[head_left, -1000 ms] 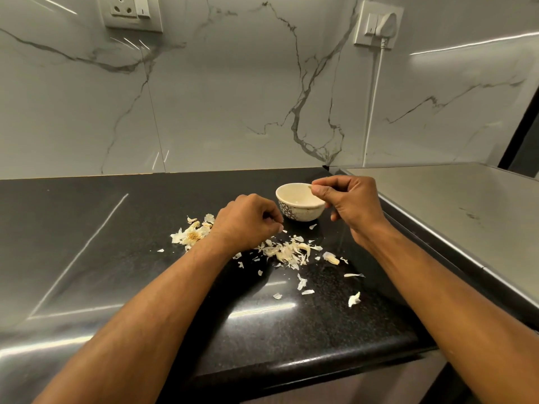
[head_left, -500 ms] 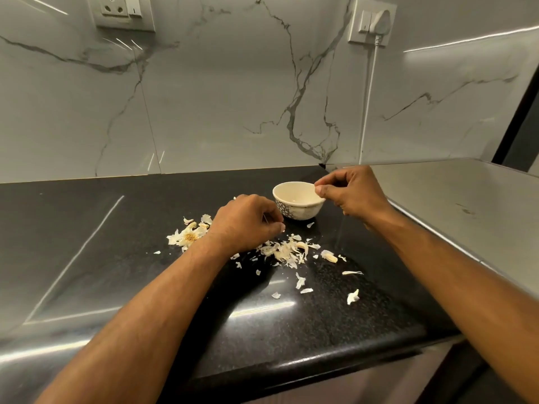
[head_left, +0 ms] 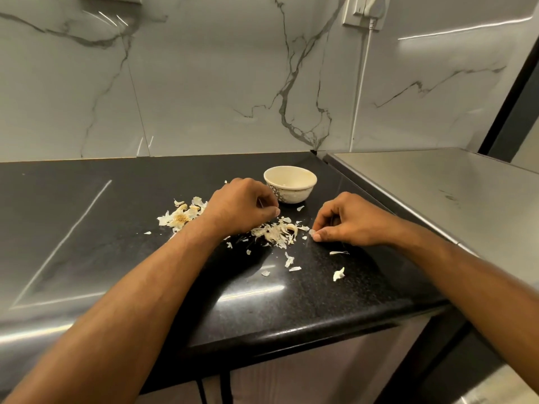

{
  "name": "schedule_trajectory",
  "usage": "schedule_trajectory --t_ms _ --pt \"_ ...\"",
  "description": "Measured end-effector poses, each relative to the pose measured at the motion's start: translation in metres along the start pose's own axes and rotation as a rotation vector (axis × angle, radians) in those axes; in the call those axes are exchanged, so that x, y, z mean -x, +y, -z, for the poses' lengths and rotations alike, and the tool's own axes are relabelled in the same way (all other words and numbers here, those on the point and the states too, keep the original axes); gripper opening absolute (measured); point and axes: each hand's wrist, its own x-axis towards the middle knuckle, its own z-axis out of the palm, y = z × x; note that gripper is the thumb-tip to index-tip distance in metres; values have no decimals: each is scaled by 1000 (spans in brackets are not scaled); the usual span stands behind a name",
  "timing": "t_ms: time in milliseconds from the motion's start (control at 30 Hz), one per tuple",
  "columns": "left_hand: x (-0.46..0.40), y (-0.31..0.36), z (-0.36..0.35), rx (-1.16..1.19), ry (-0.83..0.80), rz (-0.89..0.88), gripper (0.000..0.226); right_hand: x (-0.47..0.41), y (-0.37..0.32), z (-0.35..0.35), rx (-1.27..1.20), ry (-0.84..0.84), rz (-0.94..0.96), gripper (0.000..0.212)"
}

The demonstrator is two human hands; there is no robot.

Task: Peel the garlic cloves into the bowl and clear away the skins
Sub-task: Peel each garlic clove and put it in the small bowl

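A small cream bowl [head_left: 290,183] stands on the black counter [head_left: 116,228] near the back corner. Just left of the bowl, my left hand [head_left: 239,208] rests on the counter with its fingers curled under; nothing shows inside it. A pile of garlic skins [head_left: 277,233] lies between my hands. My right hand [head_left: 350,220] is down on the counter at the pile's right edge, thumb and fingertips pinching a small pale garlic clove [head_left: 312,232]. A second heap of husks with the dry root [head_left: 180,217] lies left of my left hand.
Loose skin flakes [head_left: 338,274] are scattered toward the counter's front edge [head_left: 291,325]. A steel surface [head_left: 437,193] adjoins the counter on the right. A white cable [head_left: 361,83] hangs down the marble wall from a socket.
My right hand has left the bowl's rim and come down to the counter, taking hold of the clove beside the skin pile. My left hand has stayed put.
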Motion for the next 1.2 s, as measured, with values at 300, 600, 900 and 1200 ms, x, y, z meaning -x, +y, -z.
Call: schedule_trajectory --t_ms 300,600,900,1200 --pt "1 0 -1 366 4 -78 11 -15 -13 -14 -466 291 43 11" --pt "0 0 -3 308 38 -114 7 -26 -15 -33 -636 393 88 10" --pt "0 3 -4 243 63 -131 5 -20 -18 -34 -612 440 126 9" --pt "6 14 1 417 -14 -98 9 -17 -19 -29 -836 321 71 16"
